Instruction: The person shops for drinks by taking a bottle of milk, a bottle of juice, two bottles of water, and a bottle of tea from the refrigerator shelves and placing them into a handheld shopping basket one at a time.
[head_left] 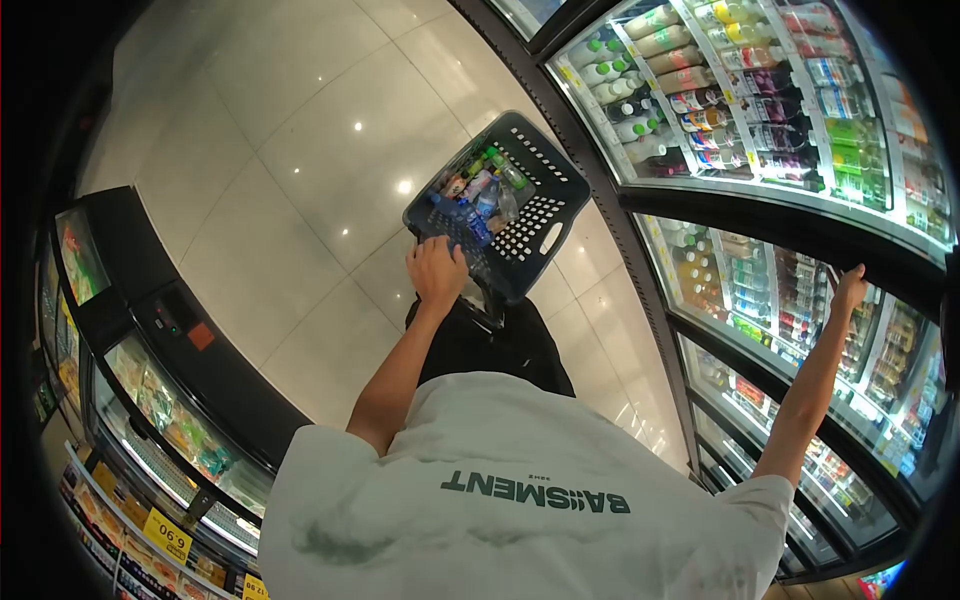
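A dark plastic shopping basket [548, 190] stands ahead of me with several bottles [485, 200] in it, among them blue ones and a green-capped one. At its near side my left hand [436, 272] is closed on the basket's handle, most of which is hidden under the fingers. Far to the right, my arm is stretched out to a glass cooler door [745, 285]. There my right hand [851, 287] is closed around the door's handle. Behind the glass stand rows of drinks.
Another glass cooler section [740, 100], lit and full of bottles, rises at the upper right. Pale floor tiles [300, 190] run down the aisle. A black-framed freezer cabinet [170, 310] lines the left side, with a yellow price tag [167, 536] on shelving near it.
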